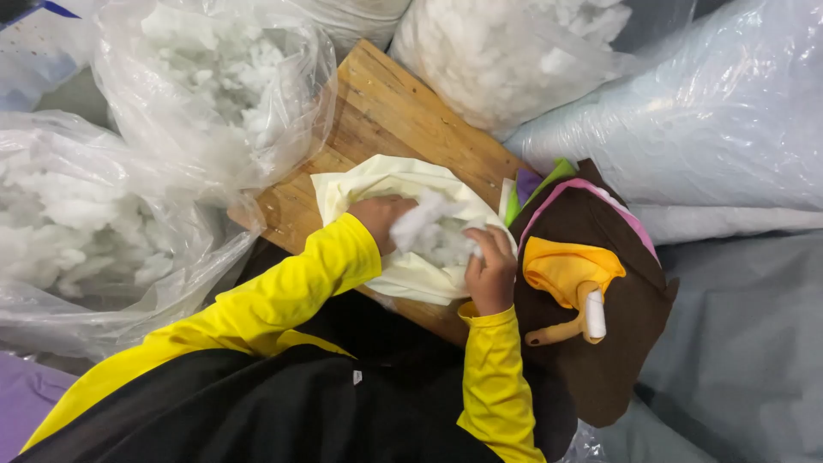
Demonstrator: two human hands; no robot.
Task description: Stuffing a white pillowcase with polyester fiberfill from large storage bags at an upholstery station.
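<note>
The cream fabric cover [403, 184] lies mid-worktop [386, 111] toward its near edge; the left hand [381, 219] closes on a tuft of white stuffing [424, 219] at its mouth; the right hand [489, 270] pinches the rim. Filling probably goes best with small tufts pressed deep while the opening is held wide.

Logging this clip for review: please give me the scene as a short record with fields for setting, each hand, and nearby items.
setting: wooden board ringed by clear plastic bags of white fibre filling
left hand: pressed into a clump of white filling at the opening of a cream fabric cover
right hand: grips the cover's near edge beside the filling
sleeves: yellow, on a dark garment
nearby: brown plush piece with pink trim and a yellow part, lying to the right of the cover
</note>
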